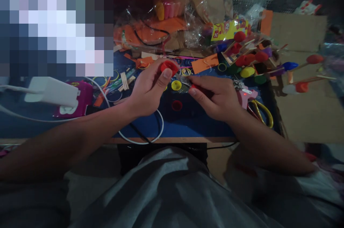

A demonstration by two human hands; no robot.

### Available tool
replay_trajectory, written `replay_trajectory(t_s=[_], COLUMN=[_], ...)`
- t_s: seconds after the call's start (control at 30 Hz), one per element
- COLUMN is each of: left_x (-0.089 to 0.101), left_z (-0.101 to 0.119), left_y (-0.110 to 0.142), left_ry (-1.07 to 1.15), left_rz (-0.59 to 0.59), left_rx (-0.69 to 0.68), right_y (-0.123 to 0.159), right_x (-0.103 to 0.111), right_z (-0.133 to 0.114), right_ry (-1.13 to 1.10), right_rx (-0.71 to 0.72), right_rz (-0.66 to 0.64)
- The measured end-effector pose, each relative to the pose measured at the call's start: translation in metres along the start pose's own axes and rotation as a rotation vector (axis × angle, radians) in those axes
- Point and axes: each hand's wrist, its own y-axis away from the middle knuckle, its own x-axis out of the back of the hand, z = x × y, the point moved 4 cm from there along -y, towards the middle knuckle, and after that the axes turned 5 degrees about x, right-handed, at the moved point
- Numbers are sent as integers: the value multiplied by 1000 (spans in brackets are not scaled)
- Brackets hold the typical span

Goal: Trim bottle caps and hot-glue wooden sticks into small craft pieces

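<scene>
My left hand (149, 88) is closed around a red plastic cap (169, 67), thumb pressed on its near side and the hollow rim turned up. Close to it on the right, my right hand (219, 97) pinches a red-handled knife (194, 86); its thin grey blade points left toward the cap, and most of the handle is hidden by my fingers. Between and below the hands, a yellow cap (176, 85) and another red cap (176, 105) lie on the blue tabletop (188, 127).
A pink glue gun (247, 95) and yellow-handled scissors (264, 113) lie beside my right wrist. Colourful balloon-like pieces on sticks (247, 59) crowd the right. A white charger (51, 92) sits in a magenta socket block (87, 95); its white cable (161, 127) loops over the front edge.
</scene>
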Motion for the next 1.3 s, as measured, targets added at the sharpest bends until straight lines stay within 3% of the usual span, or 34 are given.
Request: replay_trajectory(t_s=[0.23, 0.37, 0.57, 0.83, 1.3], left_x=[-1, 0, -4, -7, -6], left_z=[-1, 0, -2, -12, -7], left_y=[1, 2, 6, 9, 7], left_ry=[27, 76, -182, -303, -251], left_rz=[-50, -16, -86, -87, -82], left_rx=[-25, -74, -204, -223, -206], right_y=[0, 0, 0, 3, 3], right_x=[-1, -1, -3, -6, -6], right_z=[0, -2, -6, -7, -4], right_ry=[11, 50, 110, 149, 140], right_rx=[36, 60, 106, 119, 97], right_rz=[10, 6, -23, -56, -61])
